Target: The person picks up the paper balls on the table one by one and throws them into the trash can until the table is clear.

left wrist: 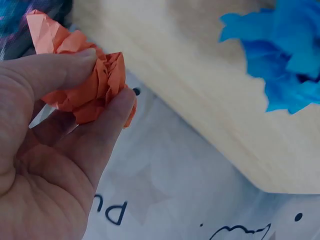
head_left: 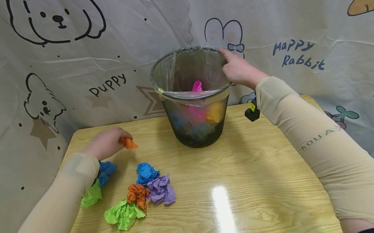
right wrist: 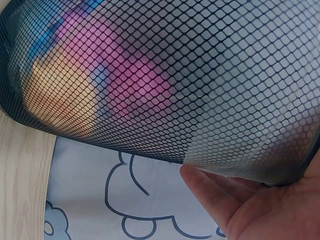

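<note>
My left hand [head_left: 108, 143] pinches a crumpled ball of orange paper [left wrist: 82, 82] between thumb and fingers, held above the table's left side. The right hand [head_left: 242, 70] grips the rim of a black mesh wastebasket [head_left: 200, 140] on its right side. In the right wrist view the fingers [right wrist: 212, 192] lie against the outside of the mesh, and the thumb is mostly hidden. A clear plastic liner [head_left: 171, 75] is folded over the rim. Inside the wastebasket are pink paper [head_left: 197, 86] and, through the mesh, yellow and blue pieces.
On the wooden table [head_left: 253, 186], a blue [head_left: 147, 173], a purple [head_left: 161, 190], a dark orange [head_left: 138, 196] and a green paper ball [head_left: 124, 215] lie clustered. Another blue [head_left: 106, 172] and green one [head_left: 92, 196] sit by the left forearm. A printed curtain [head_left: 166, 13] hangs behind.
</note>
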{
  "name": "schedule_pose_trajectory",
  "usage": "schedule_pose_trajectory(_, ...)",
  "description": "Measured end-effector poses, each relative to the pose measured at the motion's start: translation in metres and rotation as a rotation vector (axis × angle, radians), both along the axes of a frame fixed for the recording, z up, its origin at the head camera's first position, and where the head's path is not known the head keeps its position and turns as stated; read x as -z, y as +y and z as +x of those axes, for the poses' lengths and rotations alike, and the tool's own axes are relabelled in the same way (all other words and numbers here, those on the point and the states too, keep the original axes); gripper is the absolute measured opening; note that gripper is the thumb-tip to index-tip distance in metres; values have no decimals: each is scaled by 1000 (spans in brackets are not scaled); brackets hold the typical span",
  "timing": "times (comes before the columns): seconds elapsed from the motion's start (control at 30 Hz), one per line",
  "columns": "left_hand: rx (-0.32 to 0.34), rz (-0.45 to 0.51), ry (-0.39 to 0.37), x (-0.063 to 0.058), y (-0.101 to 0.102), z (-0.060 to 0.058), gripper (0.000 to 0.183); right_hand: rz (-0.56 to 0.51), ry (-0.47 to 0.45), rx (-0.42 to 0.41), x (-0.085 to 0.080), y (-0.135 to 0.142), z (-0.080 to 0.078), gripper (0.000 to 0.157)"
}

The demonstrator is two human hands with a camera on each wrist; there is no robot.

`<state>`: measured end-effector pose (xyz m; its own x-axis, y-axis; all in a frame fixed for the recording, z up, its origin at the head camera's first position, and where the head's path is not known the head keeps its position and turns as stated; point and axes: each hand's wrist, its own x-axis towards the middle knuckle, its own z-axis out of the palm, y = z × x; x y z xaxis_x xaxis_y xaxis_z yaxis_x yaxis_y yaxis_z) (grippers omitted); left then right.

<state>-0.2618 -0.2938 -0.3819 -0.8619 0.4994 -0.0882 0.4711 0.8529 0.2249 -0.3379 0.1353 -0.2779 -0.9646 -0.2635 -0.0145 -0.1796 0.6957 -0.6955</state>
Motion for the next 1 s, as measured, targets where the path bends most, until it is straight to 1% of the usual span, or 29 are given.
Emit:
schedule_pose_trajectory(0.17,-43,66,39,-19,-1,-4,26,1,-2,1,-1,-1,1,75)
schedule_pose_trajectory(0.43,-125,119,87,-47,6,-8,31,2,10,-2,-1,-2,2,74)
schedule_pose_trajectory(0.67,-177,171,120,-63,12,-10,34,10,9,-2,-1,-2,2,74)
schedule_pose_trajectory(0.83,-186,231,193,-73,20,-14,34,23,5,0,-1,-1,2,74)
schedule_pose_trajectory(1.0,-207,286,253,-88,35,-18,36,24,-2,-1,-1,-1,1,74)
